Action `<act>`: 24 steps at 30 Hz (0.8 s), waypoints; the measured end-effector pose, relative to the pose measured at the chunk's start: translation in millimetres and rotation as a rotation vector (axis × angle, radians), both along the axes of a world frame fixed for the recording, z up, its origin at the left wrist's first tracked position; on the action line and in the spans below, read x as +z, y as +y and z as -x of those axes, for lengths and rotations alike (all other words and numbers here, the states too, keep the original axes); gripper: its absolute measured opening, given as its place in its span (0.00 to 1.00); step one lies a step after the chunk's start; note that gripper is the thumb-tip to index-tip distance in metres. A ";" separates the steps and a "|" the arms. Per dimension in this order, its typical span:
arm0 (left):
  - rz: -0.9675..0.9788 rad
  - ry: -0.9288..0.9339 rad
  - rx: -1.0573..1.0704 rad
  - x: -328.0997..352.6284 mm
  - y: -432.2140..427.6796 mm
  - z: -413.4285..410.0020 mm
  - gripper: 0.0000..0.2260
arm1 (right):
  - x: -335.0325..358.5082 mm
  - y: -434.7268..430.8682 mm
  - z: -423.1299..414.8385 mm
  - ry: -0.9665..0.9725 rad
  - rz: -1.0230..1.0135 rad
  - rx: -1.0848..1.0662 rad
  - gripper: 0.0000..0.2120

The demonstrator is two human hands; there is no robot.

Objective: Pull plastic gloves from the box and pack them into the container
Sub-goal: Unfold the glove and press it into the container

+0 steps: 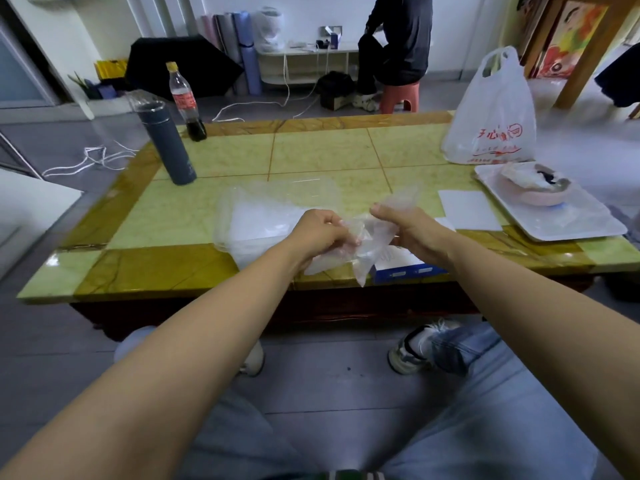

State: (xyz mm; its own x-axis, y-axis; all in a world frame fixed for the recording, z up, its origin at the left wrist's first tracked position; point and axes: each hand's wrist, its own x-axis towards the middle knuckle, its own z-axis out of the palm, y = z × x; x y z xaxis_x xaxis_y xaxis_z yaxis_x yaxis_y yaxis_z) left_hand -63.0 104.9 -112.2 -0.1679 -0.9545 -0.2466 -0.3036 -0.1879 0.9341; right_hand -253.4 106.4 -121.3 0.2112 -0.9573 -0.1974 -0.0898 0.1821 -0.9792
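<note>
Head view. Left hand (320,233) and right hand (412,232): fingers curled, each pinching one end of a crumpled clear thin plastic glove (369,242), which is held between them over the near table edge. Blue-and-white cardboard glove box (405,271) sits just beneath the glove. Clear rectangular plastic container (228,220) is just left of it, on the green-and-amber tiled table (311,154).

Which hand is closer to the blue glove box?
Right. The right hand is just above the blue glove box; the left hand is off to its left.

The container (277,216) lies left of the box (403,266).
</note>
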 end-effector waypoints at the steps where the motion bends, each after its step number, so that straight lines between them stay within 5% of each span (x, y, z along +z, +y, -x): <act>1: -0.001 0.040 0.013 1.7 0.1 -5.8 0.07 | 0.0 -0.6 -5.3 -0.001 0.033 -0.023 0.12; 7: 0.009 0.248 0.240 14.0 0.0 -41.3 0.14 | 3.3 -9.9 -30.3 -0.035 0.103 -0.068 0.17; 10: -0.191 0.425 0.218 20.4 0.6 -54.4 0.10 | 5.2 -12.0 -42.4 -0.121 0.134 -0.093 0.20; 13: -0.264 0.301 0.117 19.9 -3.6 -65.4 0.19 | 4.4 -16.9 -54.5 -0.172 0.132 -0.092 0.23; 19: 0.125 0.219 0.318 12.3 -15.6 -79.7 0.02 | 10.7 -19.0 -65.4 0.034 0.095 -0.150 0.08; 24: 0.263 0.204 0.241 18.0 -22.4 -94.3 0.10 | 19.1 -34.0 -63.3 0.021 0.098 -0.176 0.27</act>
State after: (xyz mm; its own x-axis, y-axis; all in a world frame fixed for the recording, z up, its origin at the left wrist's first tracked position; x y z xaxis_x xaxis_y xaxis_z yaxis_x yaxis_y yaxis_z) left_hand 31.4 82.5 -94.2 0.0481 -0.9985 0.0268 -0.0836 0.0227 0.9962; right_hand -190.1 72.3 -102.2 0.0360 -0.9939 -0.1040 -0.0853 0.1006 -0.9913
